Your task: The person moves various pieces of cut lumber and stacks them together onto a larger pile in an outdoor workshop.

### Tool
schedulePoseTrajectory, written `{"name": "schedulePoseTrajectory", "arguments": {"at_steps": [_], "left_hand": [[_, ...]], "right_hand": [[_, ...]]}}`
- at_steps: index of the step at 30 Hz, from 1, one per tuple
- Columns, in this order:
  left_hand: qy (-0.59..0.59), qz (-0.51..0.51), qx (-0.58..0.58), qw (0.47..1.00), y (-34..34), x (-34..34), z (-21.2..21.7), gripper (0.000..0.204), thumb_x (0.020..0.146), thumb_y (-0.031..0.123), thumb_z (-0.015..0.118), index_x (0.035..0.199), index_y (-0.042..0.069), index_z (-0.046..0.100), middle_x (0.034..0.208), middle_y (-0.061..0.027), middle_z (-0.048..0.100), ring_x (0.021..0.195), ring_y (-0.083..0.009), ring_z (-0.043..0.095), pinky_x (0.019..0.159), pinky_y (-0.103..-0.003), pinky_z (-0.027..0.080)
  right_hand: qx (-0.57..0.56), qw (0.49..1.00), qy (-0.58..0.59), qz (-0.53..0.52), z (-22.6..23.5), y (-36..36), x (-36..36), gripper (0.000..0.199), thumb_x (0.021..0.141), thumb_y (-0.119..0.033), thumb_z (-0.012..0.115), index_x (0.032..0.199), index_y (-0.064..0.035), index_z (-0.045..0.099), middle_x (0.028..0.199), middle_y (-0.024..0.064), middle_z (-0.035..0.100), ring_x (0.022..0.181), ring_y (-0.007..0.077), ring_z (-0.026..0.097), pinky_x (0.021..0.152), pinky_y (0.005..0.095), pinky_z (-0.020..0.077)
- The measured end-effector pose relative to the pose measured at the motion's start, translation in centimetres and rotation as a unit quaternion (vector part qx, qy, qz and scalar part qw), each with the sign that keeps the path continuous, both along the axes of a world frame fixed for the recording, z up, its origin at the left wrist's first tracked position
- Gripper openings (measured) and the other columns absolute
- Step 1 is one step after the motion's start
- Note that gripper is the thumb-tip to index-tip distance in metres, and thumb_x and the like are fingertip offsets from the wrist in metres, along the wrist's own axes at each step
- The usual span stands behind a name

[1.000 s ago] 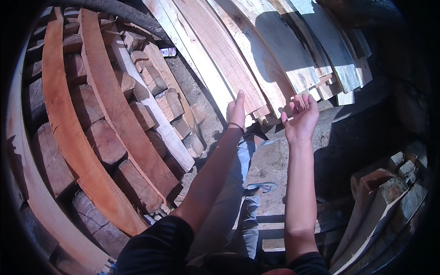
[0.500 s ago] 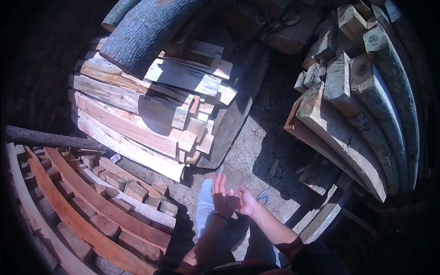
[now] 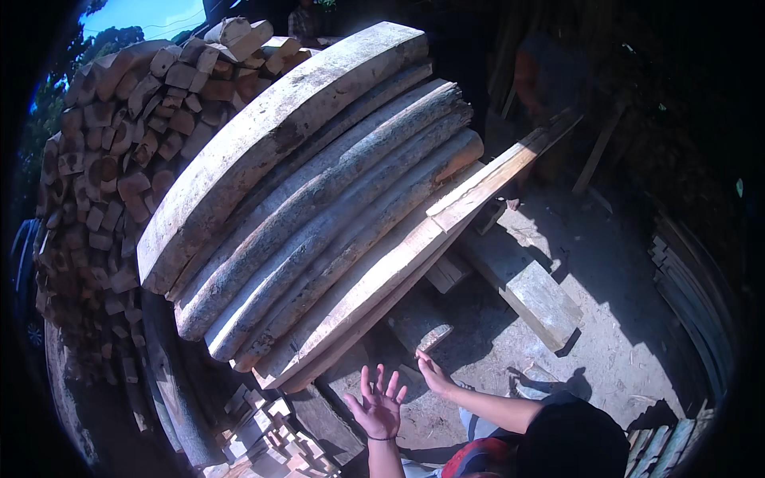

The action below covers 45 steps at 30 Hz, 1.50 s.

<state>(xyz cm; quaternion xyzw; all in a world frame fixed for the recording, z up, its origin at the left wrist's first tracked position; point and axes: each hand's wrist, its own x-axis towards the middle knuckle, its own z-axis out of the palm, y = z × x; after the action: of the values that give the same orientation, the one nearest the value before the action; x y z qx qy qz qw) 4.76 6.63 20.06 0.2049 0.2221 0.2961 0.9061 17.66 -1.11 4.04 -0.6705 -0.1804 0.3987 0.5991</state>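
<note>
My left hand [image 3: 374, 410] is raised palm up with its fingers spread, a dark band round its wrist, and nothing in it. To its right, my right hand [image 3: 434, 377] is held out, fingers stretched, with nothing visible in its grip. A small gap separates the two hands. Both are nearest to the lower end of a stack of long timbers. In that stack a sawn plank [image 3: 366, 275] lies on the near side, several bark-covered logs [image 3: 319, 219] behind it, and a thick curved slab [image 3: 279, 135] at the far side.
A tall pile of cut wood blocks [image 3: 119, 151] rises at the left. A squared beam [image 3: 530, 299] lies on the ground at the right. Short pale boards [image 3: 279, 442] are at the lower left. Another person [image 3: 542, 76] is in shadow at the back.
My view has swung right and up, bringing the timber stack to the middle. My hands, earlier close together, have come apart, and the left fingers are now spread.
</note>
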Motion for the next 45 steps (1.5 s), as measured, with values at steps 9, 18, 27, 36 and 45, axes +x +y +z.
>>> {"name": "schedulePoseTrajectory", "arguments": {"at_steps": [9,18,27,36,45], "left_hand": [[0.244,-0.267,0.166,0.917,-5.1,14.8,-1.0,0.041,0.090,0.040,0.049,0.120,0.012,0.048,0.118,-0.0028,0.055,0.104,-0.0140,0.053,0.086,-0.034,0.039],[0.298,-0.230,0.064,0.924,-5.5,15.4,-4.1,0.047,0.089,0.046,0.050,0.122,0.014,0.044,0.114,-0.0006,0.055,0.102,-0.0135,0.054,0.089,-0.038,0.039],[0.148,0.268,-0.203,0.930,-5.3,25.1,-4.2,0.069,0.080,0.039,0.067,0.128,0.008,0.029,0.125,-0.0106,0.043,0.122,-0.0223,0.038,0.096,-0.045,0.036],[0.167,0.421,-0.222,0.863,-6.4,-1.6,-5.5,0.048,0.086,0.033,0.059,0.120,0.003,0.042,0.111,-0.0130,0.057,0.102,-0.0225,0.059,0.082,-0.038,0.053],[0.183,0.510,-0.303,0.784,-12.6,-10.9,-10.5,0.039,0.086,0.027,0.061,0.113,0.005,0.044,0.105,-0.0082,0.059,0.099,-0.0191,0.058,0.084,-0.034,0.049]], "right_hand": [[0.285,0.852,0.322,-0.300,5.3,-0.1,38.2,0.106,0.074,-0.067,0.054,0.144,-0.0154,-0.005,0.150,0.0146,0.000,0.138,0.0288,0.007,0.108,0.0477,0.0179],[0.342,0.825,0.267,-0.362,7.8,6.3,39.8,0.094,0.082,-0.018,0.067,0.141,-0.0128,-0.006,0.129,0.0117,0.039,0.111,0.0267,0.046,0.093,0.0432,0.0377],[0.205,0.945,0.145,-0.210,11.2,-5.0,25.4,0.032,0.087,-0.011,0.055,0.117,-0.0053,0.044,0.114,0.0122,0.054,0.097,0.0234,0.057,0.085,0.0358,0.0498],[0.139,0.880,0.321,-0.321,2.7,-10.9,24.9,0.072,0.086,-0.055,0.044,0.135,-0.0021,0.032,0.139,0.0155,0.034,0.126,0.0351,0.034,0.103,0.0525,0.0274],[-0.044,0.843,0.514,-0.153,-0.2,-8.0,0.1,0.048,0.090,-0.029,0.051,0.127,-0.0011,0.043,0.128,0.0165,0.048,0.118,0.0328,0.046,0.100,0.0469,0.0361]]}}
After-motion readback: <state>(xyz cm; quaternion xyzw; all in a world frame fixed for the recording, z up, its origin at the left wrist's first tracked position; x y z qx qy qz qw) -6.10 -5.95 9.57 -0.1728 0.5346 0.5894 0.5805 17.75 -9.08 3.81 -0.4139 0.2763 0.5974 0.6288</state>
